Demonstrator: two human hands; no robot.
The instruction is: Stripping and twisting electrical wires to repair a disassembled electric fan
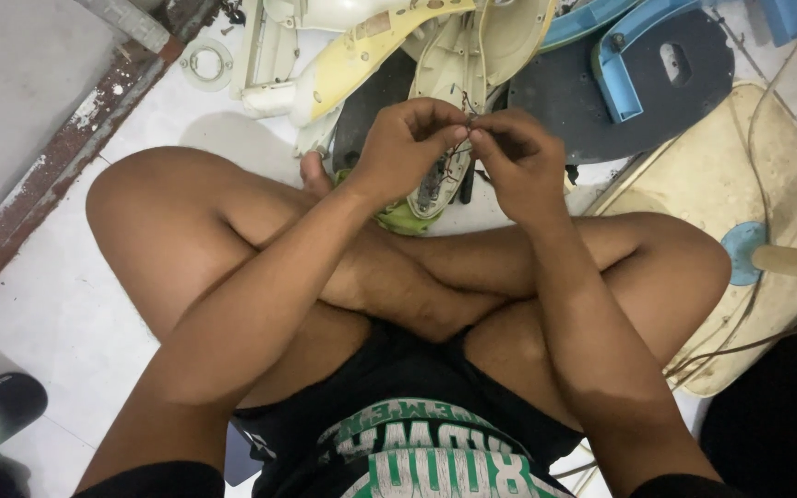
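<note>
In the head view, thin wires (462, 124) are pinched between the fingertips of the left hand (405, 148) and the right hand (520, 161), so each grip is closed on the wires, just above the crossed legs. The wires are seen running down to a cream plastic shell (445, 180) lying on the white floor (48, 304). A dark round base (684, 101) with a blue plastic piece (624, 55) is set behind the hands.

- Two bare hands, left hand (405, 146) and right hand (520, 159), meeting above the crossed legs.
- One cream fan housing (449, 74) just beyond the hands.
- Two blue plastic pieces (634, 55) right of the housing.
- One dark round base (694, 101) beneath them.
- One white ring (205, 63) far left of the housing.
</note>
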